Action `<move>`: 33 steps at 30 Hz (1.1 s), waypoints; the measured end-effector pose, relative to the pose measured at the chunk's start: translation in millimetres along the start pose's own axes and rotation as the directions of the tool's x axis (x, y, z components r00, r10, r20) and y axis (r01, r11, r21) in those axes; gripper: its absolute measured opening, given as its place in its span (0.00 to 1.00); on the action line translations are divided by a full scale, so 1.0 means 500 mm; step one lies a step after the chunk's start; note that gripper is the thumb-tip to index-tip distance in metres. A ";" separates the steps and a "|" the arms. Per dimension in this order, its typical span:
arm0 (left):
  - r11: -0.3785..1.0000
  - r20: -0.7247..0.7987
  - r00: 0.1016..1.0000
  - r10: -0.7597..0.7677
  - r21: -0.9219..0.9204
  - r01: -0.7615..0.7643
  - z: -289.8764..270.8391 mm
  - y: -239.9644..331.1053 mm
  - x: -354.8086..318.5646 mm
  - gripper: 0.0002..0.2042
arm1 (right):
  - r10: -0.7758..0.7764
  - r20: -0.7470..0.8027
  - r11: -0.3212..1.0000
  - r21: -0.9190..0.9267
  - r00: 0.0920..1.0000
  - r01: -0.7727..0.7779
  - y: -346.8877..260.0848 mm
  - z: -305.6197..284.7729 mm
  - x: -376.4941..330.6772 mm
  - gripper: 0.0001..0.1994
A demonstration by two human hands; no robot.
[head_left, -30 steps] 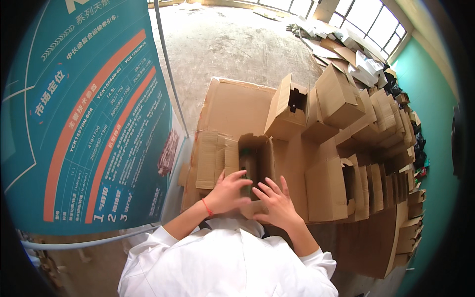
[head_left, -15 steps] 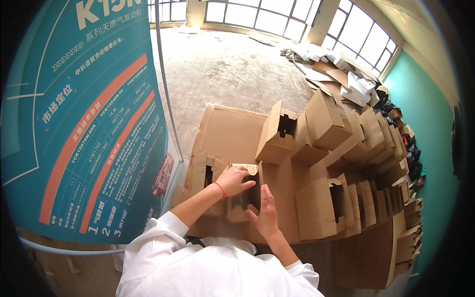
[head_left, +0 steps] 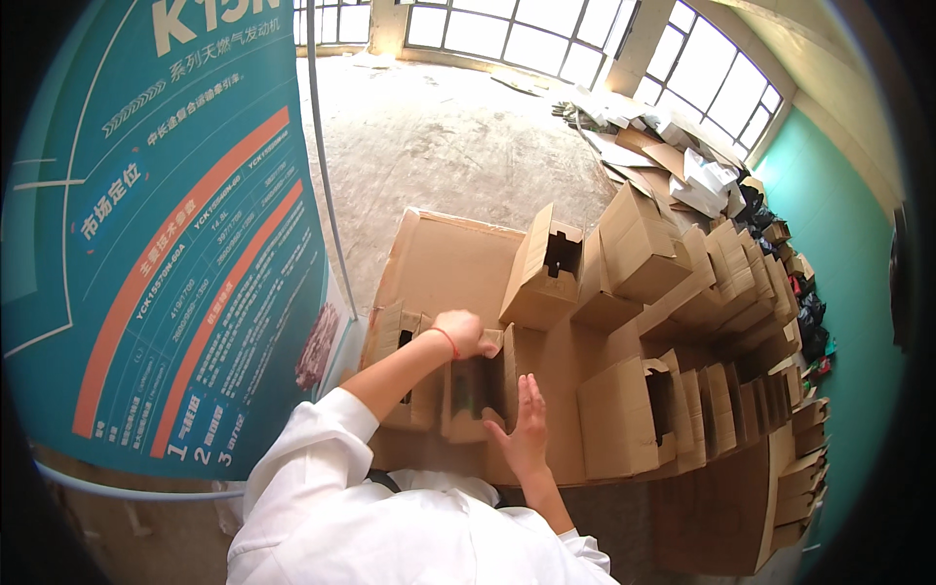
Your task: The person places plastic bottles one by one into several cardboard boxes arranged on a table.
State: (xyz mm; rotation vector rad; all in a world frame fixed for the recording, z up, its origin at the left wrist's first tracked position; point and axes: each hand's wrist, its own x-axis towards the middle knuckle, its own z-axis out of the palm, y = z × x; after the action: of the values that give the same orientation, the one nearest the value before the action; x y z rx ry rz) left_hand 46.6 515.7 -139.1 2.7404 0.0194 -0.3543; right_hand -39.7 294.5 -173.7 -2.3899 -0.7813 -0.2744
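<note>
Curls left hand (head_left: 461,330) at twelve o'clock on carton (head_left: 510,365), can't tell if gripping; holds right hand (head_left: 527,437) open, empty, at four.

At far left I have a teal banner (head_left: 185,166) with orange bands and white print, a thin grey pole (head_left: 323,146) running along its right edge. Beyond it I see pale floor (head_left: 439,146) reaching back to bright, dark-framed windows (head_left: 502,39). To my right, a heap of cardboard and white scraps (head_left: 663,161) lies near black bags (head_left: 809,317) by a green wall (head_left: 829,205).
</note>
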 end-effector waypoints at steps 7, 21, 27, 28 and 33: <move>0.896 -0.419 0.906 0.064 -0.376 -0.237 0.093 -0.026 0.000 0.27 | -0.204 0.216 0.979 0.031 0.955 0.202 -0.033 0.040 -0.012 0.40; 0.990 -0.091 0.990 0.107 0.104 -0.097 0.129 0.053 -0.008 0.32 | 0.162 0.207 0.705 0.660 0.965 -0.259 0.031 0.082 -0.045 0.44; 0.991 -0.169 0.976 0.134 0.047 -0.128 0.125 0.046 -0.010 0.28 | 0.121 0.280 0.809 0.528 0.952 -0.258 0.009 0.049 -0.043 0.40; 0.988 -0.186 0.971 0.151 0.049 -0.144 0.142 0.045 -0.009 0.27 | 0.088 0.300 0.850 0.474 0.950 -0.229 0.028 0.033 -0.044 0.39; 0.989 -0.233 0.962 0.145 0.052 -0.136 0.163 0.032 -0.004 0.21 | 0.114 -0.407 0.883 -0.376 0.906 -0.280 0.107 -0.173 0.009 0.34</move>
State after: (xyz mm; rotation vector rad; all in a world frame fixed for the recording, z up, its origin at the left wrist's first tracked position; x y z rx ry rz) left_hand 26.1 471.0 -206.0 2.7833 -0.1192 0.0127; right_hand -5.0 209.9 -129.1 -2.6728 -0.3069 -0.8665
